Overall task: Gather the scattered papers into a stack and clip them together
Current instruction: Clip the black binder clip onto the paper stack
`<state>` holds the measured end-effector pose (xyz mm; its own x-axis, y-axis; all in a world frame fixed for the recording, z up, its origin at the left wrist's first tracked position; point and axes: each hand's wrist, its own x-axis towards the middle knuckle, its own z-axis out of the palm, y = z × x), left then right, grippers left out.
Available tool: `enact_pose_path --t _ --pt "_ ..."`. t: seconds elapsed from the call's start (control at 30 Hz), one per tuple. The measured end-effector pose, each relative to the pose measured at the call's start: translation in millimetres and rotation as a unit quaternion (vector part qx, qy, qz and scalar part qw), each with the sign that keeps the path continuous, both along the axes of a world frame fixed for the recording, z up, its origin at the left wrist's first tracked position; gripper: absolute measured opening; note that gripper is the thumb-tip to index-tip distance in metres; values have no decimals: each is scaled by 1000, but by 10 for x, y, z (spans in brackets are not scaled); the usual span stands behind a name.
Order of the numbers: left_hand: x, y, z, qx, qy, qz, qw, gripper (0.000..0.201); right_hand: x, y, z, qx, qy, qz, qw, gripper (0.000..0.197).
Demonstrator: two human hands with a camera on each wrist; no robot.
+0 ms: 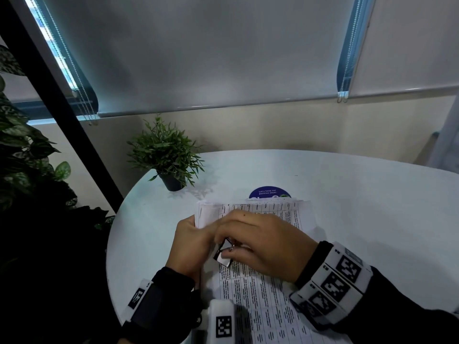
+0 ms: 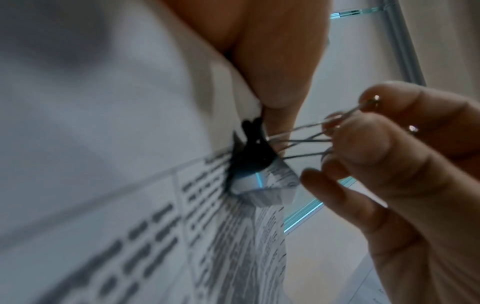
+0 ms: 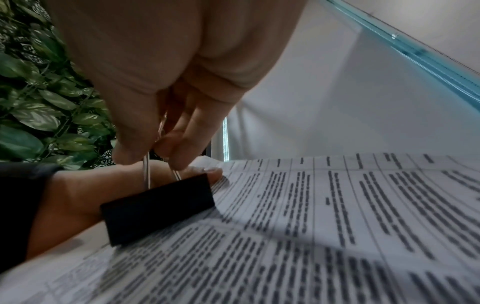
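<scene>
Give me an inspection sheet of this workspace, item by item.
Surface: round white table, papers near its front edge.
Job's things: stack of printed table sheets; black binder clip with wire handles on the stack's left edge.
Clutter: small potted green plant in dark pot; blue round sticker partly under the papers.
Grippers: left hand grips the stack's edge; right hand pinches the clip handles.
Cables: nothing seen.
Surroundings: grey roller blinds; leafy plants at left.

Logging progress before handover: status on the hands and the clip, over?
Left hand grips the paper stack at its edge. Right hand pinches the binder clip by its wire handles, clip on the stack edge. Nothing in the way.
</scene>
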<state>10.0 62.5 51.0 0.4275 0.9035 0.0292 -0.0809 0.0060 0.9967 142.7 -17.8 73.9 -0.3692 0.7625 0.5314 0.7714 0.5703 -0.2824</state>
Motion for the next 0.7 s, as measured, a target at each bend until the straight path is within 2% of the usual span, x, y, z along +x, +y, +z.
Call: enact_pose_path --t 0.07,0.17,0.2,0.27,0.37,0.43,0.5,0.6,0.7 --pt "-4 -2 1 15 -7 -7 1000 29 29 -10 -52 21 -14 -7 1000 29" --pt "5 -25 38 20 -25 -20 999 7 116 -49 -97 29 -1 -23 999 23" --pt "14 -24 38 21 -25 -17 999 4 154 -51 -91 30 2 -40 999 23" --pt "33 -14 23 20 -19 -13 1000 10 226 -48 -89 29 33 -81 996 23" --pt "58 -13 26 5 -21 -11 1000 14 255 -70 -99 53 191 -138 970 23" --pt "57 -13 27 3 -25 -9 1000 17 252 -77 -102 43 336 -176 924 30" --pt "47 -17 32 8 -26 -13 1000 19 266 -46 -121 27 399 -206 893 28" --pt "37 -25 31 12 -18 -15 1000 21 311 -16 -132 93 336 -250 903 19" --pt "28 -9 9 13 -5 3 1000 23 317 -45 -117 181 232 -219 930 14"
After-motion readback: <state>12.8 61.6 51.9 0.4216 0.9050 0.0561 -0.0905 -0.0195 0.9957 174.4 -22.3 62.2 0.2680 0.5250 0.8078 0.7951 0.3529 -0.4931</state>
